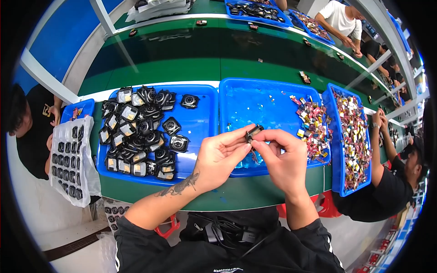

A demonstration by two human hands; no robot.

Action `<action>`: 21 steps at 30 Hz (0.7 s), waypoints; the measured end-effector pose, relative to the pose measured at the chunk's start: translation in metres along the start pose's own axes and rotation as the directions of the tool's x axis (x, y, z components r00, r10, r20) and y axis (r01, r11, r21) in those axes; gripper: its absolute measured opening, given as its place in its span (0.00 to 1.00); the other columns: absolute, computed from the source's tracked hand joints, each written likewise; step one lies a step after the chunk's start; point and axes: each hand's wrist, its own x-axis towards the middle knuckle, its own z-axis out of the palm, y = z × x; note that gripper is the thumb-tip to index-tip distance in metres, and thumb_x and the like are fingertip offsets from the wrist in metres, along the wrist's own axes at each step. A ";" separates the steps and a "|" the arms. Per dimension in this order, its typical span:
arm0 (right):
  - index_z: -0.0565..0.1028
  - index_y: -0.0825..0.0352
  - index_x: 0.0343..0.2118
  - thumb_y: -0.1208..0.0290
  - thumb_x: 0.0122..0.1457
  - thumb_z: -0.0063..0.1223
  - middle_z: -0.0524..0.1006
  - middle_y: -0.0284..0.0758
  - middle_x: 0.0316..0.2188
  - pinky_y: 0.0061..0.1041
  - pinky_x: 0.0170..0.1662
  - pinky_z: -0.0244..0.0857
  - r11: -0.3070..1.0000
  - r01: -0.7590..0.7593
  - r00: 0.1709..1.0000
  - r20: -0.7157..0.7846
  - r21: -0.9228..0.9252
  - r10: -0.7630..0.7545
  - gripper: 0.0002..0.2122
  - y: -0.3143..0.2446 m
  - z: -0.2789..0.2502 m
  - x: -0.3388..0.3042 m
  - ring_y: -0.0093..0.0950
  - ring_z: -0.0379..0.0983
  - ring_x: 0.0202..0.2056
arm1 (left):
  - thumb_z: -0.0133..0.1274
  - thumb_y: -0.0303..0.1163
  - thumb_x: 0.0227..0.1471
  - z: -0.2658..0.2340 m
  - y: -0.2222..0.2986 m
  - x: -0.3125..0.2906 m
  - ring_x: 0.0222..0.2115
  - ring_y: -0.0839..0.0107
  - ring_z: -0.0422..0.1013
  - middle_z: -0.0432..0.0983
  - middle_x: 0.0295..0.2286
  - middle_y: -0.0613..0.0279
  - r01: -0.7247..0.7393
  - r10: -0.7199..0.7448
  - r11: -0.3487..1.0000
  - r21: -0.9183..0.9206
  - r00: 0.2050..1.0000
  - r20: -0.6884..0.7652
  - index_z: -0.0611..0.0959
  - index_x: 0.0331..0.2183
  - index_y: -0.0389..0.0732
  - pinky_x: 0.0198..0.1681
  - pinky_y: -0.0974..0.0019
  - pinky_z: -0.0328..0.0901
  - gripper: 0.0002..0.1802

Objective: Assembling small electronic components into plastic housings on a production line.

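Observation:
In front of my chest, my left hand (215, 157) is closed on a small black watch housing (256, 131), held tilted between the thumb and fingers. My right hand (287, 159) pinches at the same housing from the right, its thumb and forefinger meeting my left fingertips. A thin strip seems to hang below the fingers; whether it belongs to the housing I cannot tell. To the left, black watch housings (136, 129) are heaped in a blue tray (195, 123). Under my hands lies a second blue tray (255, 98), with small red, yellow and silver parts (314, 125) piled on its right side.
A narrower blue tray (336, 141) full of similar small parts (353, 141) stands at the right. White moulded trays (70, 159) of housings sit at the left. Beyond runs a green conveyor belt (182, 45) with scattered pieces. Co-workers sit on both sides and across.

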 end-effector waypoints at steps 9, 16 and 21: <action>0.77 0.67 0.25 0.79 0.46 0.64 0.76 0.31 0.21 0.20 0.18 0.53 0.984 0.159 0.987 -0.015 -0.081 -0.161 0.05 0.002 -0.001 0.003 0.17 0.58 0.15 | 0.47 0.19 0.58 -0.001 0.000 -0.002 0.49 0.69 0.71 0.73 0.48 0.50 0.011 -0.013 1.000 0.028 0.999 0.045 0.68 0.56 0.29 0.54 0.68 0.66 0.23; 0.70 0.66 0.21 0.80 0.42 0.67 0.68 0.30 0.19 0.21 0.22 0.58 0.952 0.229 0.972 -0.009 -0.205 -0.235 0.12 -0.006 -0.009 0.006 0.23 0.64 0.20 | 0.46 0.20 0.59 -0.001 0.004 -0.004 0.47 0.70 0.71 0.74 0.47 0.51 0.055 -0.054 0.998 -0.006 0.996 0.074 0.69 0.55 0.29 0.51 0.67 0.68 0.22; 0.71 0.67 0.26 0.80 0.42 0.67 0.70 0.32 0.22 0.21 0.28 0.64 0.968 0.214 0.976 -0.021 -0.130 -0.218 0.13 0.002 -0.005 0.005 0.25 0.68 0.25 | 0.47 0.20 0.59 0.001 0.003 0.000 0.47 0.70 0.72 0.74 0.47 0.51 0.012 -0.011 0.999 -0.033 1.000 0.019 0.70 0.54 0.28 0.50 0.68 0.69 0.21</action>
